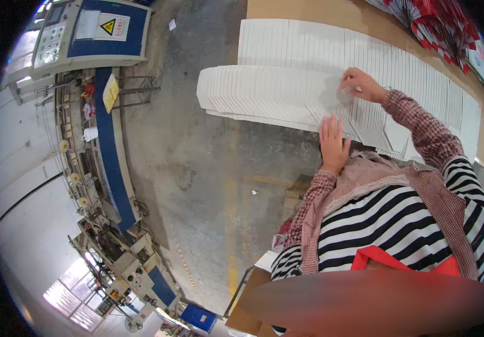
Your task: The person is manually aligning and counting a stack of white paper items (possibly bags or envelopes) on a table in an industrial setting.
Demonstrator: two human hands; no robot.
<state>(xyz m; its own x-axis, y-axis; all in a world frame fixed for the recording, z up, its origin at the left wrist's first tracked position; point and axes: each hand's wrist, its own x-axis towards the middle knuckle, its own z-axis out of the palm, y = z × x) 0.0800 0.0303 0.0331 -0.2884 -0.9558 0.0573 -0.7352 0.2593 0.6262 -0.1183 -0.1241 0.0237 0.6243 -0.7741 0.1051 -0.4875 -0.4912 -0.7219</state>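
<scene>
Long rows of overlapping white paper sheets lie fanned out on a brown table. My left hand lies flat on the near edge of the rows, fingers apart and holding nothing. My right hand is farther along the same row, its fingertips pinched on the edge of a white sheet. Both forearms wear red checked sleeves over a black-and-white striped shirt.
Red and white folded paper pieces are piled at the table's far right. A long machine with a blue conveyor belt and a control panel runs along the left. Grey concrete floor lies between it and the table.
</scene>
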